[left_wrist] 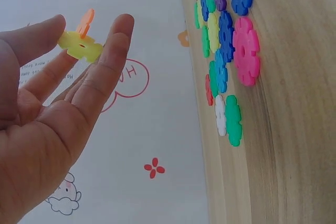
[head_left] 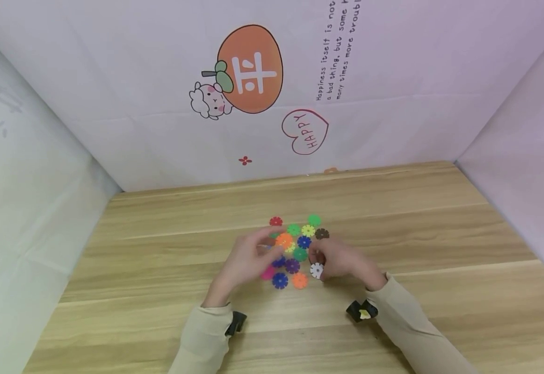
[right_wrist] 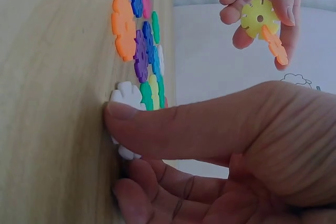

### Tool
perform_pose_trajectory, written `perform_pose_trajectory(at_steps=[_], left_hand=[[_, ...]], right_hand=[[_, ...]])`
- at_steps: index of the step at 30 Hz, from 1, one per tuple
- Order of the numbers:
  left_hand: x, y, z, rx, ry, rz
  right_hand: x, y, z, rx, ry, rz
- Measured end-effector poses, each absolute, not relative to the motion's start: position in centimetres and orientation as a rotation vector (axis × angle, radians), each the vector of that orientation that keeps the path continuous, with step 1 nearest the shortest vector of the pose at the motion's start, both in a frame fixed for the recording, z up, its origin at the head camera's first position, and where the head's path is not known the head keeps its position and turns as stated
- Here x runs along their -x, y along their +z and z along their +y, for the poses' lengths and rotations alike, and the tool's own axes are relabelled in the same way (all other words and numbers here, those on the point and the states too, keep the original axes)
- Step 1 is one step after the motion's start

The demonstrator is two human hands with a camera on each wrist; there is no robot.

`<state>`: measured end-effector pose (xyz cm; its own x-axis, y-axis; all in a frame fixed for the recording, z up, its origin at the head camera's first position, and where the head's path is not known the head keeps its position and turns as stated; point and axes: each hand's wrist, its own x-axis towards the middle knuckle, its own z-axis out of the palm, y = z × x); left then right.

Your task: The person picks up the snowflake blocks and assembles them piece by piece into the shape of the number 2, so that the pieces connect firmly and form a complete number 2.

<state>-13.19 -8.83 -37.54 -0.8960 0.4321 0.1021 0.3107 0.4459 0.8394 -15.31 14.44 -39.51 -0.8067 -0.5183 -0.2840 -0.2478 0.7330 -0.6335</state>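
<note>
While left hand (left_wrist: 47,114) pinches joined discs (left_wrist: 80,43) (yellow, orange) | right hand (right_wrist: 220,150) fingertips white disc (right_wrist: 126,98).

Beige long sleeves (head_left: 206,337); black wrist cameras (head_left: 361,310), one yellow-marked.

A wooden table (head_left: 393,208) with pale plank grain fills the lower half of the head view. Behind it hangs a white backdrop (head_left: 393,78) that also closes in both sides. On the backdrop is printed a large orange fruit (head_left: 253,67) bearing a white character, with a small cartoon sheep (head_left: 208,101) at its lower left. To the right runs slanted black text (head_left: 334,52) beginning "Happiness itself is not a bad thing". Below that sits a red-outlined heart (head_left: 305,132) lettered "HAPPY", and lower left of the heart a small red flower (head_left: 245,160). A small orange shape (head_left: 330,170) shows at the table's far edge, perhaps another print.
</note>
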Motion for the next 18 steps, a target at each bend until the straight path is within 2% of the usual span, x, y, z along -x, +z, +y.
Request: perform_pose_trajectory(at_steps=[11, 18], left_hand=[[13.2, -37.66, -8.93, -0.652, 1.454, 2.528], [13.14, -37.5, -8.91, -0.634, 1.458, 2.515]], right_hand=[[15.54, -39.62, 14.51, 0.58, -0.847, 2.473], [15.86, -39.87, 14.7, 0.688, -0.919, 2.545]])
